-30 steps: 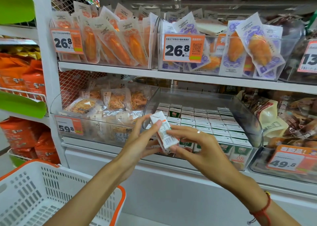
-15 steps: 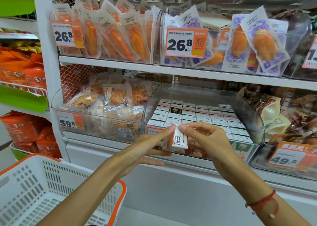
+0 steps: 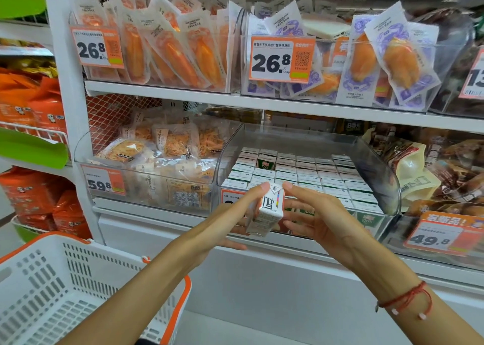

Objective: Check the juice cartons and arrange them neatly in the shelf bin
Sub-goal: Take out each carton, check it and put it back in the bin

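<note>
Both hands have turned the carton (image 3: 265,211) (now end-on).

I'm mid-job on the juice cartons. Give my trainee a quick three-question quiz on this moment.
1. True or false: the held carton is already seated in the clear bin.
2. Which hands touch that carton? A) left hand only B) right hand only C) both
3. Fill in: the price tag on the bin left of the juice bin reads ____.

Key:
1. False; it is held in front of the bin, above the shelf edge.
2. C; one grip on each side, fingertips at its top corners.
3. 59.8, on the orange price tag.
</note>
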### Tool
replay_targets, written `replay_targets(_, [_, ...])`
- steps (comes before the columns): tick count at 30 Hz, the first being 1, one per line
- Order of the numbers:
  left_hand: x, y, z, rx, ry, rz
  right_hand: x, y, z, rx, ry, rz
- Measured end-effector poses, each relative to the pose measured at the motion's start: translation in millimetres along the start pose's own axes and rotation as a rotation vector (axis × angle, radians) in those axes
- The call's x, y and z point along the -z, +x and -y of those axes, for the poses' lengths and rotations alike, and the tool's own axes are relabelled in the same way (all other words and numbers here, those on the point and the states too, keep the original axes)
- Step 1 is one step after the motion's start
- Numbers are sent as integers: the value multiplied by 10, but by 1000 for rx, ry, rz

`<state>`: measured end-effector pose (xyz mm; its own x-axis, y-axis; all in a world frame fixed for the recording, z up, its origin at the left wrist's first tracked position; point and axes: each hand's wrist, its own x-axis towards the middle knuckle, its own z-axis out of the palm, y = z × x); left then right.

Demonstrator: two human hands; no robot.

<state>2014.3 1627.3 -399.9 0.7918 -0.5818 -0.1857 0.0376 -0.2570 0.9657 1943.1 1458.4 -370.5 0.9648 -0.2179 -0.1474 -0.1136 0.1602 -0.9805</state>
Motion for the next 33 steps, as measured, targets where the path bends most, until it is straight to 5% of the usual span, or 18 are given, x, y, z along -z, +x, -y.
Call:
replay_targets(6, [-72,18,-19,-60,-39,-65,26,19,22,-21,-26,42])
replay_targets(12, [-66,25,-15,-409,54,-375,74,22,42,-167,-24,259])
replay_targets(17, [-4,-8,20,-595,222,-344,63,6,17,-35,38,294])
replay_targets(22, [47,17,21,-504,130,-237,27,11,-26,204,-210,25])
replay_targets(25, [108,40,-19,-374,-200,-167,42,-15,-68,509,-494,-91])
replay_targets(29, [172,91,-1,-296,-315,-172,69,1,-127,772,-882,-116])
replay_targets(33, [252,116,-30,-234,-222,-113,156,98,-158,808,-966,-41])
